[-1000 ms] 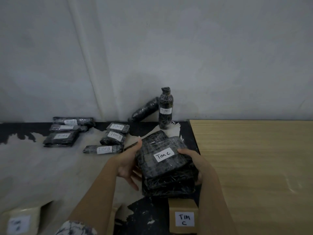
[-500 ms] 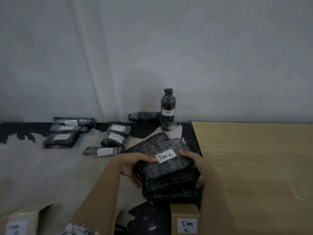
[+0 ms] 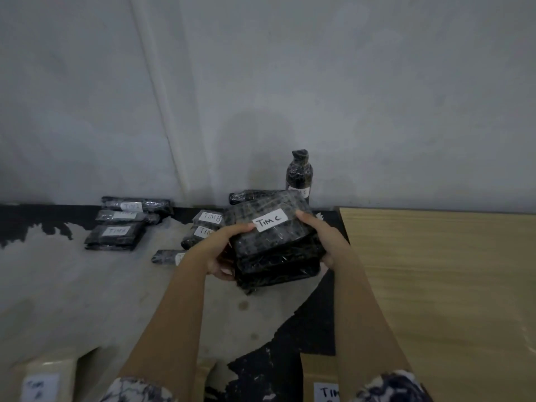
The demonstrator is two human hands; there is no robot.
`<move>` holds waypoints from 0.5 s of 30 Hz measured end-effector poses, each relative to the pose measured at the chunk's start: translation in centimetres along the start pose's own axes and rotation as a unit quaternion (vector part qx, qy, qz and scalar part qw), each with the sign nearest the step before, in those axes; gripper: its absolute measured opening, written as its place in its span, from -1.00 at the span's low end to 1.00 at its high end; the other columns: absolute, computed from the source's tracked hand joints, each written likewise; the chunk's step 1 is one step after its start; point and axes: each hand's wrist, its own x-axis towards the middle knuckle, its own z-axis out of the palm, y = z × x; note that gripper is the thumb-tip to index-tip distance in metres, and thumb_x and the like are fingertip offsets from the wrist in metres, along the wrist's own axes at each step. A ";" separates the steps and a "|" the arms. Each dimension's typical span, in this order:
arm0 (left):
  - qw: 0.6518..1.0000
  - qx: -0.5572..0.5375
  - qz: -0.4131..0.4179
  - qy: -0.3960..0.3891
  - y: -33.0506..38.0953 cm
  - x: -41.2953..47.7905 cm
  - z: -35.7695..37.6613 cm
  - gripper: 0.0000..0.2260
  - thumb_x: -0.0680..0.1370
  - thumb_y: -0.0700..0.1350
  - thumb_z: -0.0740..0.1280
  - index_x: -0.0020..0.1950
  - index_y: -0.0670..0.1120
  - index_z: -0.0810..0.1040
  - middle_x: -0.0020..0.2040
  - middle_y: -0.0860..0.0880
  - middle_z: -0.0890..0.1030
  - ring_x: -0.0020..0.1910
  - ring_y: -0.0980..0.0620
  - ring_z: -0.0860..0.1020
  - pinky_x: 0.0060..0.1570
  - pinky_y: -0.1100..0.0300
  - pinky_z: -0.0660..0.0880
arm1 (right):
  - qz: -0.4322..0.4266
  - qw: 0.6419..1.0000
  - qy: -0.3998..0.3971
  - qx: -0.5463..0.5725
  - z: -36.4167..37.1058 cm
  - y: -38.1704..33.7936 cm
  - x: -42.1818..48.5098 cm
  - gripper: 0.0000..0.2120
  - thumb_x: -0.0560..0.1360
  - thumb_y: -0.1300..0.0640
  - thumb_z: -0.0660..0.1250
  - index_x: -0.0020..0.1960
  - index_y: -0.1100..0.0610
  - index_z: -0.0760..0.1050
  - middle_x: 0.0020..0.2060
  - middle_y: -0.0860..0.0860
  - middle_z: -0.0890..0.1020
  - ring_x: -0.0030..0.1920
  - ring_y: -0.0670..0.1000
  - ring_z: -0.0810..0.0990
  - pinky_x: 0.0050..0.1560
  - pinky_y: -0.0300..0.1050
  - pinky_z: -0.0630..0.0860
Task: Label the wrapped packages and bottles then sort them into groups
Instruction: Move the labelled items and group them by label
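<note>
A stack of black wrapped packages is held between both hands above the worn surface; the top one carries a white label reading "TIM C". My left hand grips the stack's left side, thumb by the label. My right hand grips its right side. Behind the stack an upright wrapped bottle stands at the wall, and a second wrapped bottle lies on its side, partly hidden.
Packages labelled "TIM B" lie left of the stack, with a farther group of three. A wooden tabletop fills the right. Cardboard boxes with labels sit at the bottom left and bottom right. The wall stands close behind.
Both hands have carried the stack up and away from me toward the bottles. The bottle that leaned against the wall a second ago now lies flat.
</note>
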 end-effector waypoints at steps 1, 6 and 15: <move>1.000 -0.023 -0.003 0.012 -0.6 0.2 0.0 -0.25 0.14 0.20 0.51 0.23 -0.11 0.45 0.10 -0.16 0.55 0.08 -0.16 0.52 -0.05 -0.04 0.48 | -0.002 1.000 0.002 -0.006 0.5 -0.1 0.3 -0.28 0.11 -0.15 0.60 0.15 0.19 0.56 -0.02 0.10 0.69 -0.03 0.12 0.68 0.11 0.05 0.57; 0.993 -0.103 -0.006 0.049 -2.4 1.3 0.8 -0.31 0.28 0.25 0.45 0.27 -0.10 0.41 0.09 -0.12 0.53 0.04 -0.10 0.49 -0.03 0.00 0.44 | 0.009 0.999 0.014 -0.028 1.6 0.4 2.8 -0.13 -0.04 -0.23 0.61 0.15 0.18 0.57 -0.04 0.08 0.70 -0.05 0.12 0.68 0.09 0.03 0.58; 0.988 -0.142 -0.056 0.009 -2.2 1.6 1.9 -0.38 0.37 0.28 0.32 0.27 -0.10 0.40 0.06 -0.17 0.49 0.02 -0.21 0.45 0.01 -0.09 0.40 | 0.038 0.996 -0.005 -0.075 1.4 1.1 4.4 -0.07 0.01 -0.36 0.54 0.27 0.07 0.49 0.08 0.06 0.63 0.03 0.10 0.63 0.03 0.00 0.55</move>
